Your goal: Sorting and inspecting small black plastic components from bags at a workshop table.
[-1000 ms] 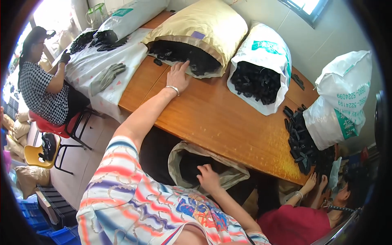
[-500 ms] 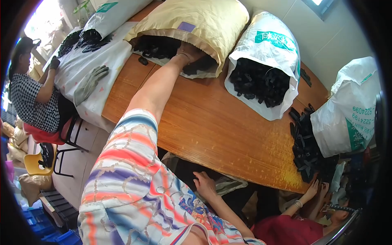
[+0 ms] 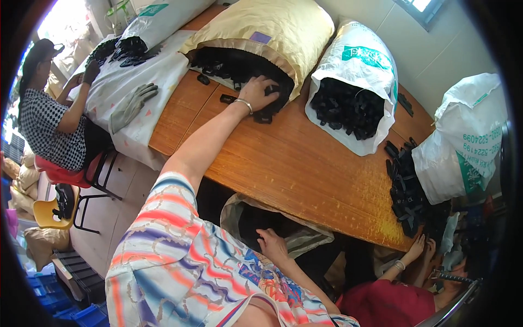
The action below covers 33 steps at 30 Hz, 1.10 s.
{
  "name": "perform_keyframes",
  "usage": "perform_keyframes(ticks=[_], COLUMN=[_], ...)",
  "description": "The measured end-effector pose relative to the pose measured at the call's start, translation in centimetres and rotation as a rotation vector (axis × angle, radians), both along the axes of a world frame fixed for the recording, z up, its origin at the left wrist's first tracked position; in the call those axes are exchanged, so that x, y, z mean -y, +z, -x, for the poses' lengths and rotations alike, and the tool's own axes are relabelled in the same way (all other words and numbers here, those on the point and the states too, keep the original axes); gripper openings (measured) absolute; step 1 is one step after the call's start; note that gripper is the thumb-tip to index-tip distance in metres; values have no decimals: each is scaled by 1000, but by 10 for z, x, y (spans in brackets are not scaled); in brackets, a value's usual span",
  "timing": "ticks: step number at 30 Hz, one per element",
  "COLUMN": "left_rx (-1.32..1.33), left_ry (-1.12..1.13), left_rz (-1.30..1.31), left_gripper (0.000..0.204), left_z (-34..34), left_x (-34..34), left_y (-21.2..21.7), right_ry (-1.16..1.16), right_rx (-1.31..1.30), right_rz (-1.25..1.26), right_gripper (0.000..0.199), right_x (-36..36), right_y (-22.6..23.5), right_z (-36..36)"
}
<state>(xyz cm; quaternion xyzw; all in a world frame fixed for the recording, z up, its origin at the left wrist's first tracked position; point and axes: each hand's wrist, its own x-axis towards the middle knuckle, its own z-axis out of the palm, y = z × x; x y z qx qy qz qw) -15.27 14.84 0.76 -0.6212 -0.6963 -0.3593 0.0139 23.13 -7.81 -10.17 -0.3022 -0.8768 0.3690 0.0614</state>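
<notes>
My left hand (image 3: 258,96) is at the mouth of a large tan bag (image 3: 267,24) lying on the table. Its fingers curl round small black plastic pieces (image 3: 263,116), some of which spill from the bag's lower edge onto the wood. More black pieces (image 3: 218,64) fill the dark opening. Two loose ones, a black piece (image 3: 203,79) and another black piece (image 3: 227,98), lie just in front. Below the table edge, my right hand (image 3: 272,245) is open with nothing in it, fingers apart, over an open pale sack (image 3: 231,212) with a dark inside.
A white bag (image 3: 354,60) of black parts lies to the right. Beyond it, another white bag (image 3: 457,141) stands by a heap of black parts (image 3: 403,191), where a person in red (image 3: 381,302) works. At left, a seated person (image 3: 54,120) handles parts near a grey glove (image 3: 132,107).
My left hand has drawn back from deep inside the tan bag to its mouth, bringing black pieces onto the table. More of the sack below the table shows. My right hand stays put.
</notes>
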Motion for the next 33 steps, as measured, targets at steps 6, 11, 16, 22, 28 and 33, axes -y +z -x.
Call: perform_keyframes(ticks=[6,11,16,22,28,33], left_rx=[55,86,281,-236,-426,-406], left_ry=[-34,-117,-179,84,-107,-158], left_rz=[-122,8,34,-8,379,487], left_gripper=[39,38,40,29,49,57], left_z=[-33,-61,-32,18,20,7], left_x=[43,68,48,-53,-107,-76], left_y=[-5,14,42,53,59,77], right_ry=[62,83,86,42,120,108], right_rx=[-17,-5,78,85,136,191], right_rz=[-71,-47,47,129,234,263], right_gripper=[35,35,29,29,33,31], right_x=[12,17,14,12,18,5], right_y=[-12,-18,-2,-17,-90,-47], right_z=[-8,-9,-5,-5,-22,-3])
